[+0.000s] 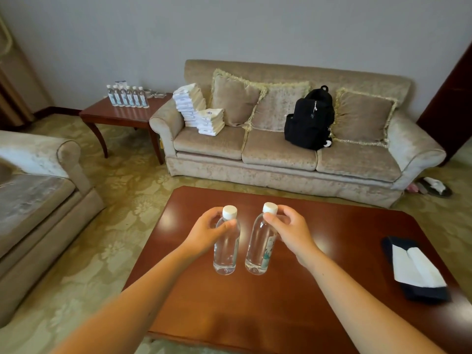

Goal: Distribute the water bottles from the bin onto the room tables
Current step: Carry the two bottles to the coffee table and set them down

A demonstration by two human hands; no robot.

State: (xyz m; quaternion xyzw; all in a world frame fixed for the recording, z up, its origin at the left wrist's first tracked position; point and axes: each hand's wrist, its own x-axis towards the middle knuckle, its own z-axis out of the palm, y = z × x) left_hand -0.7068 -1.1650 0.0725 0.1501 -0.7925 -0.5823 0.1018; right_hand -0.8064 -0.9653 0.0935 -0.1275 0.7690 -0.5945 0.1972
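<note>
We pinch each bottle's neck, left hand (208,229) on the left bottle (226,247), right hand (288,232) on the right bottle (260,245); we lower both straight onto the coffee table (293,290) beneath, releasing once the bases sit flat.

We can read no words or numbers here. The label on the right bottle (258,251) shows only a green-blue print, its letters blurred. The labels on the far bottles (127,97) on the side worktop (115,116) are too small. The folded white stack (211,122) on the sofa (281,152) bears a dark round emblem, unreadable.
</note>
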